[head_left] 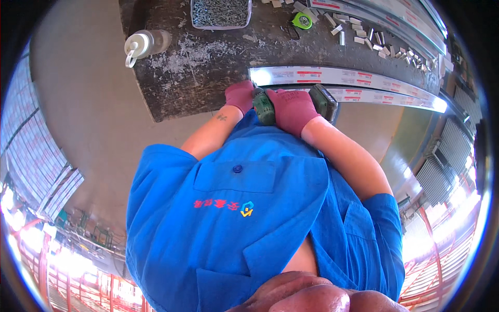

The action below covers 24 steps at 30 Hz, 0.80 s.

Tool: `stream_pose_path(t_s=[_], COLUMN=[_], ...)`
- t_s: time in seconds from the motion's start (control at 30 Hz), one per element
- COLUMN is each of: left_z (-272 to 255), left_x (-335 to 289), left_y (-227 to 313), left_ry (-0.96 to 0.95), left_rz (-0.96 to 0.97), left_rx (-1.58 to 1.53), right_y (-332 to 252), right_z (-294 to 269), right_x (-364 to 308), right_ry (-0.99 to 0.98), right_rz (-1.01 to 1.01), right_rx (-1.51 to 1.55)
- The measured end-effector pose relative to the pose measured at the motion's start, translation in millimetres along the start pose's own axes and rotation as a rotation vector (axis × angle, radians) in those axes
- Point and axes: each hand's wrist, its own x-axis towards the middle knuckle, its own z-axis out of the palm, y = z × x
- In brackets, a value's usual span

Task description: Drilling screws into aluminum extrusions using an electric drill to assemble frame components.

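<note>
Green power driver (pixel 264 109) at left end of white strip (pixel 340 78), held in my right hand (pixel 294 109). My left hand (pixel 241 96) just beside same end; fingers hidden, cannot tell whether gripping. Step apparently fastening strip end; next calls for driver square, strip steady. Beyond strip: tray (pixel 221 27) of metal fasteners (pixel 221 11).

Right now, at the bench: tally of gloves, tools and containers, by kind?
Pink work gloves: 2
Dark green cordless drill: 1
Lime-green round tape measure: 1
Translucent plastic bottle with white cap: 1
Pale rectangular tub of small metal fasteners: 1
Total: 6
</note>
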Motion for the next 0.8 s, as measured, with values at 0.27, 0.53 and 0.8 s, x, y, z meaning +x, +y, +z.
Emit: stream_pose_path(t_s=[0.27,0.53,0.8], left_z=[0.8,3.7,3.8], left_x=[2.8,3.9,0.5], left_y=[-1.2,-2.0,-2.5], left_ry=[-0.008,0.006,0.061], left_rz=[0.015,0.0,-0.016], left_rx=[0.026,0.042,0.027], right_y=[4.2,0.9,4.6], right_z=[0.6,-4.7,-6.5], right_x=[5.8,10.9,19.0], right_ry=[-0.061,-0.075,-0.02], right_rz=[0.011,-0.016,-0.079], right_rx=[-0.021,-0.056,-0.141])
